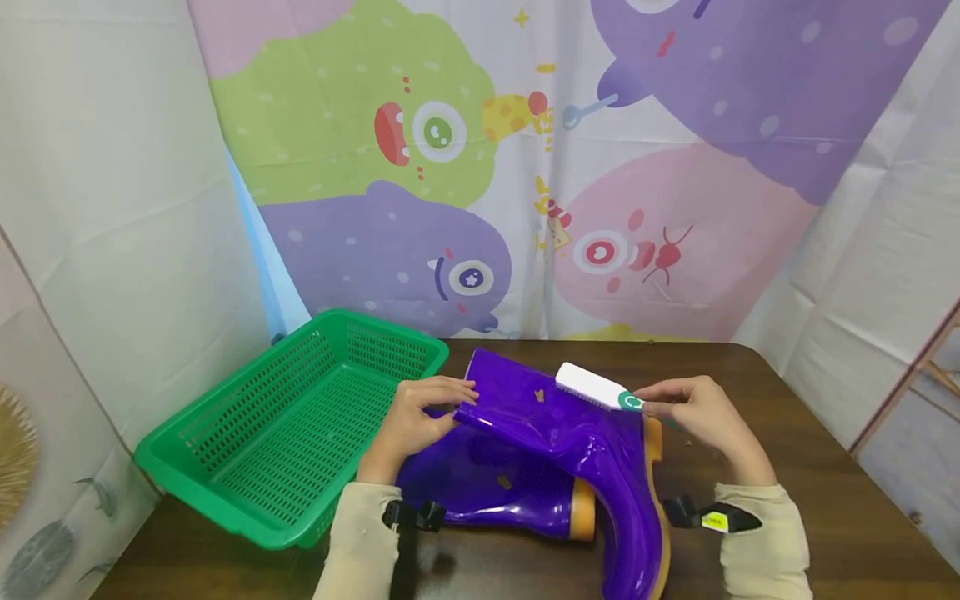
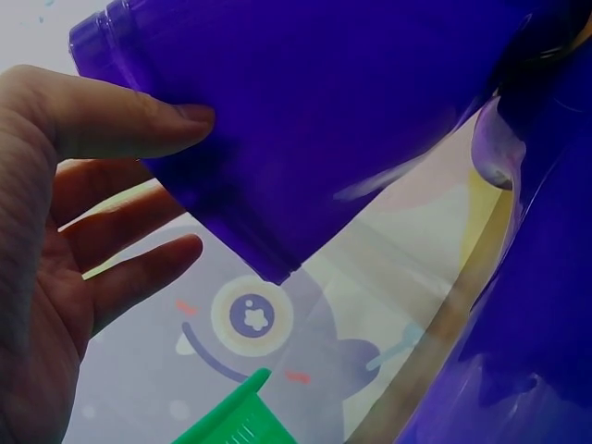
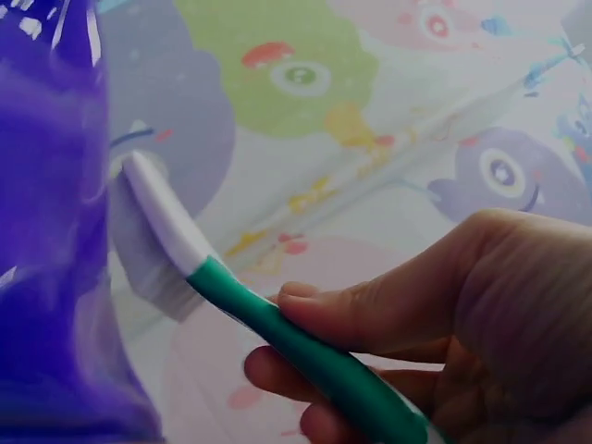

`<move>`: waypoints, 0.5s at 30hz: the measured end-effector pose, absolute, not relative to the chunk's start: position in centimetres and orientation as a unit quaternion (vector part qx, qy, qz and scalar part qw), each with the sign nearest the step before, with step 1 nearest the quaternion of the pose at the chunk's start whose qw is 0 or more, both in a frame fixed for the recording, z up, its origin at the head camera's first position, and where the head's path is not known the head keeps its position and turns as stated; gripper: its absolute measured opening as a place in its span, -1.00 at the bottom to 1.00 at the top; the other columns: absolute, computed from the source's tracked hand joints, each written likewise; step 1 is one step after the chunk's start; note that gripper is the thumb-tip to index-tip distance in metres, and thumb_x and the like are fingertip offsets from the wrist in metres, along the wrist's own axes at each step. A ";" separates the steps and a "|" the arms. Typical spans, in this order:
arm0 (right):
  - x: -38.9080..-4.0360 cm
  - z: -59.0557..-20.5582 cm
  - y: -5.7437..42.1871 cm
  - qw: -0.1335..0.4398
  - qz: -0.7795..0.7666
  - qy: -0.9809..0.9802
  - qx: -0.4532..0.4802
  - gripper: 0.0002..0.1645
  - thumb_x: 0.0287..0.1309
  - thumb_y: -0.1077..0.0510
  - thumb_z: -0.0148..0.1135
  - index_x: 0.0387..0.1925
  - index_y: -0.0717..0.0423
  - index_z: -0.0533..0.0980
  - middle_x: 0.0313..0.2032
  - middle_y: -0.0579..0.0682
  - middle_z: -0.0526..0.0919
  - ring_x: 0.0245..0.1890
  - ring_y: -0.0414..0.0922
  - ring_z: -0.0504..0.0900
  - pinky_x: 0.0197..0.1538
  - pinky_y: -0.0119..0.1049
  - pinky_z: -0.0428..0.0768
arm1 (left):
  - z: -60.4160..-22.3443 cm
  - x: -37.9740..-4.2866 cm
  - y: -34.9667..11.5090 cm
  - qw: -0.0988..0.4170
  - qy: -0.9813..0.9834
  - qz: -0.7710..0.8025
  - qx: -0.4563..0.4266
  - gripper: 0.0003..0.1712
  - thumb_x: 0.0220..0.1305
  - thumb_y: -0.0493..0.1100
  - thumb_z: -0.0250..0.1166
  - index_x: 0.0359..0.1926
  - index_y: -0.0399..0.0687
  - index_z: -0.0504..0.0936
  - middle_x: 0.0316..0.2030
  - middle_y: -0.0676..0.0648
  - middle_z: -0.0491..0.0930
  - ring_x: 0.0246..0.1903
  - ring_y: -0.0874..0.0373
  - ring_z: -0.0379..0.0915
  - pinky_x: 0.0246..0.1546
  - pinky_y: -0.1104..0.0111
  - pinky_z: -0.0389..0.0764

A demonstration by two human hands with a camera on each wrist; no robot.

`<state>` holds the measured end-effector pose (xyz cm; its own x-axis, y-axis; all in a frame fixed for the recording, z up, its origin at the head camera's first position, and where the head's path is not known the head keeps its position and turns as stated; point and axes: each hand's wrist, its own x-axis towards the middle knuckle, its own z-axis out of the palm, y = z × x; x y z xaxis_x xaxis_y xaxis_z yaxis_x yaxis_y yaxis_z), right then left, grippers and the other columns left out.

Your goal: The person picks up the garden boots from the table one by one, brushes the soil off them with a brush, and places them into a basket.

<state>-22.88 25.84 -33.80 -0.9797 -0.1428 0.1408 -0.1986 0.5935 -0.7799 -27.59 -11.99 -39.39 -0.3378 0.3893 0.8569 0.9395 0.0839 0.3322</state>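
Note:
A shiny purple rain boot with a tan sole lies over a second purple boot on the table. With thumb on one side and fingers on the other, my left hand pinches the upper boot's shaft at its open top. My right hand grips the green handle of a scrub brush, its white head over the boot shaft. In the right wrist view the bristles point toward the purple boot; whether they touch it I cannot tell. Small brown specks of dirt sit on both boots.
A green plastic basket with slotted walls stands left of the boots. The brown wooden table carries a few small crumbs near the right hand. Behind it hangs a cartoon-printed curtain, with white cloth at both sides.

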 end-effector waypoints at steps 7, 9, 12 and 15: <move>-22.7 -33.7 23.4 0.068 0.509 -0.839 0.180 -0.70 0.22 0.30 0.32 -0.05 0.41 0.64 -0.21 0.20 0.73 -0.40 -0.23 0.62 -0.45 -0.40 0.57 | -39.4 -27.6 -12.1 0.294 -0.672 -0.469 -0.492 -0.70 -0.13 -0.62 0.33 -0.34 -0.30 0.75 -0.33 -0.21 0.74 -0.18 -0.23 0.67 -0.01 0.25 0.63; -22.8 -33.9 22.5 0.056 0.486 -0.850 0.198 -0.73 0.20 0.29 0.33 -0.08 0.37 0.67 -0.25 0.13 0.73 -0.46 -0.23 0.54 -0.46 -0.42 0.50 | -39.4 -27.6 -12.1 0.291 -0.672 -0.470 -0.492 -0.71 -0.12 -0.62 0.34 -0.34 -0.30 0.75 -0.33 -0.21 0.74 -0.18 -0.23 0.68 -0.01 0.25 0.63; -22.9 -34.0 21.7 0.034 0.441 -0.874 0.202 -0.76 0.17 0.27 0.36 -0.14 0.31 0.70 -0.28 0.06 0.74 -0.47 -0.22 0.48 -0.42 -0.42 0.45 | -39.4 -27.6 -12.0 0.288 -0.674 -0.472 -0.489 -0.72 -0.11 -0.61 0.35 -0.35 -0.31 0.76 -0.33 -0.20 0.74 -0.19 -0.22 0.68 -0.02 0.24 0.63; -22.8 -34.0 21.8 0.028 0.410 -0.894 0.179 -0.79 0.14 0.26 0.38 -0.17 0.27 0.72 -0.29 0.04 0.74 -0.46 -0.18 0.44 -0.42 -0.40 0.42 | -39.3 -27.5 -11.9 0.291 -0.678 -0.466 -0.489 -0.74 -0.12 -0.60 0.37 -0.35 -0.33 0.75 -0.34 -0.21 0.74 -0.21 -0.22 0.68 -0.04 0.21 0.64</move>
<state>-22.80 21.76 -33.99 -0.9346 -0.2965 0.1966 -0.3423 0.5992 -0.7237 -27.54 -11.88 -39.32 -0.3527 0.3909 0.8502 0.9338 0.0890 0.3465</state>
